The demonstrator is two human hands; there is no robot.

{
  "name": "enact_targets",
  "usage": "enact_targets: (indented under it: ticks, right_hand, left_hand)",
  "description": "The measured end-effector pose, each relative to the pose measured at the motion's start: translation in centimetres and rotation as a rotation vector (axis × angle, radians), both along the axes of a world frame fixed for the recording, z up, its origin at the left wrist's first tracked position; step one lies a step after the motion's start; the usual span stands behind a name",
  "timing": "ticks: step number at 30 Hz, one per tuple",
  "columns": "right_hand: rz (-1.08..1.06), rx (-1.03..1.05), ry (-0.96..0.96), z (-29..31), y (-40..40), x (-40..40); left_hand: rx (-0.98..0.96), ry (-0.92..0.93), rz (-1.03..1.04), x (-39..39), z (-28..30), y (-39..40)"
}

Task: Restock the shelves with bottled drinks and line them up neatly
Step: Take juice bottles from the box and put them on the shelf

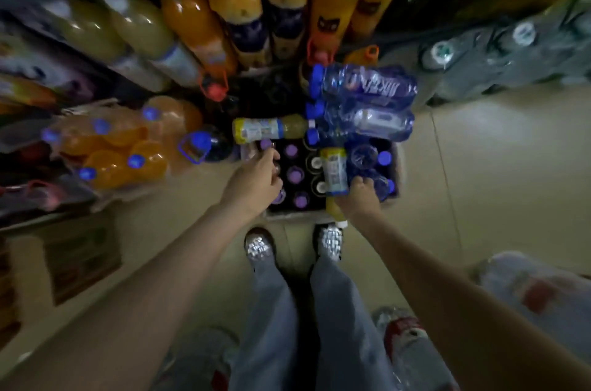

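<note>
I see left hand (260,175) reaching into crate (289,217) at my feet, fingers curled on a purple-capped bottle (277,195) to lift it | right hand (359,195) gripping yellow-labelled bottle (334,175), ready for the far shelves

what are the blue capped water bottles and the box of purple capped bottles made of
Water bottles: clear, glossy plastic by the look; light glints off the crinkled sides, and a shiny film seems to bundle them. Box: probably matte cardboard, judging by its dull pale rim, though blur leaves it open.
</note>
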State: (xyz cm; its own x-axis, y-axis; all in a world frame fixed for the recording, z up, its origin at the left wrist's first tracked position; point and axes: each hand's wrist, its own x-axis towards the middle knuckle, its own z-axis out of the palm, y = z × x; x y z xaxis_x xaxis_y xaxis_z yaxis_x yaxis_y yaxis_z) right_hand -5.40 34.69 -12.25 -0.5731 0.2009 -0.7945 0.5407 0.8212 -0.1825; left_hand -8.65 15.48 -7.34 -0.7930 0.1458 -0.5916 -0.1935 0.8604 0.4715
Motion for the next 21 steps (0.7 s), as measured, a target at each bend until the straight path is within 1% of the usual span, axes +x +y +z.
enact_targets:
  ticks: [3, 7, 9, 11, 13, 15, 16, 17, 18, 20, 21]
  right_hand:
    - [0.022, 0.045, 0.006, -5.8, -1.1, 0.9]
    - [0.115, 0.245, 0.057, -12.3, -2.0, 1.6]
    - [0.103, 0.324, 0.11, -14.0, -2.5, 2.1]
    - [0.055, 0.337, 0.123, -14.2, -2.8, 2.2]
    - [-0.026, 0.269, 0.106, -13.0, -2.8, 1.7]
    - [-0.091, 0.112, 0.083, -10.8, -2.9, 1.1]
    - [-0.068, 0.01, 0.084, -9.4, -3.0, 0.8]
    - [-0.003, -0.098, 0.093, -7.9, -3.2, 0.4]
    - [0.113, -0.206, 0.109, -6.1, -3.7, -0.2]
    - [0.426, -0.38, 0.138, -3.1, -5.0, -1.8]
    - [0.572, -0.424, 0.151, -1.9, -6.0, -2.8]
  left_hand:
    - [-0.025, -0.022, -0.002, 1.5, -4.2, 0.2]
    - [0.027, 0.011, -0.04, 3.5, -8.7, -0.5]
    - [0.066, 0.034, -0.052, 4.0, -10.0, -0.7]
    - [0.067, 0.043, -0.052, 3.9, -10.5, -0.8]
    - [0.059, 0.085, -0.085, 3.5, -10.4, -1.0]
    - [0.006, 0.146, -0.194, 2.7, -9.7, -1.2]
    - [-0.018, 0.187, -0.275, 2.4, -9.3, -1.4]
    - [-0.022, 0.237, -0.362, 2.0, -8.9, -1.5]
    - [-0.041, 0.284, -0.451, 1.6, -8.3, -1.7]
    - [-0.16, 0.342, -0.616, 1.1, -7.7, -2.2]
    - [-0.218, 0.37, -0.617, 0.7, -7.2, -2.6]
